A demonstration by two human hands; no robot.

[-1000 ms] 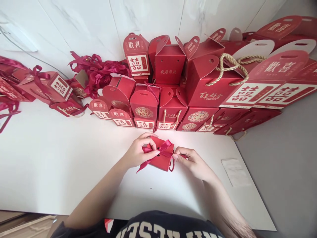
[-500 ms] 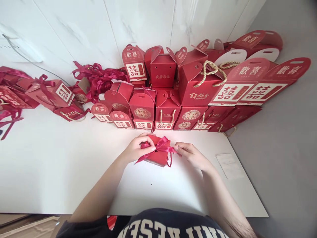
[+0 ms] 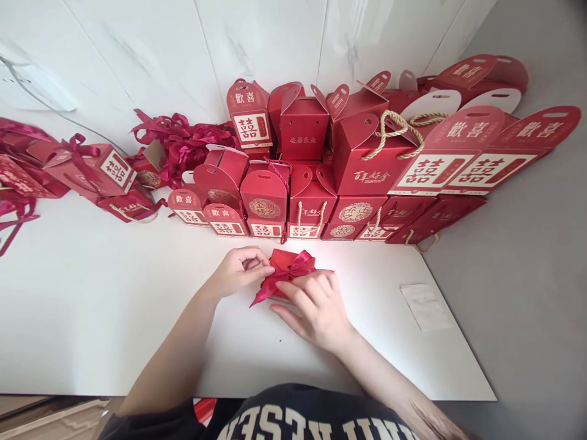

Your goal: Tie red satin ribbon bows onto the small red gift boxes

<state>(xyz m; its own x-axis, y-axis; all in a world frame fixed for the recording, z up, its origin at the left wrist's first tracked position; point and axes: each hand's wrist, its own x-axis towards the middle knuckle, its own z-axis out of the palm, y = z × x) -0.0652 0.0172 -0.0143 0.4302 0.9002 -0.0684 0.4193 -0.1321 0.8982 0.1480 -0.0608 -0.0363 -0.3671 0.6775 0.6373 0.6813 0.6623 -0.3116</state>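
A small red gift box (image 3: pixel 281 258) sits on the white table with a crimson satin ribbon bow (image 3: pixel 301 264) tied across its top. At the box's left side, my left hand (image 3: pixel 242 269) has its thumb and fingers pinched together at the bow's left loop. My right hand (image 3: pixel 316 305) reaches over the box's near right part, covering much of it. Its index fingertip touches the ribbon near the left tail, and the thumb stays apart below. One ribbon tail (image 3: pixel 261 295) points toward the near left. The bow's right tail is hidden under my right hand.
Stacked red gift boxes (image 3: pixel 305 137) line the wall behind, some with gold rope handles (image 3: pixel 398 135). A heap of crimson ribbons (image 3: pixel 192 143) lies left of them. Finished-looking ribboned boxes (image 3: pixel 87 171) stand at far left. A flat whitish sheet (image 3: pixel 424 307) lies at the right.
My right hand has let go of the bow's right tail and moved left over the box, fingers spread. My left hand has shifted slightly left, from the knot to the left loop.
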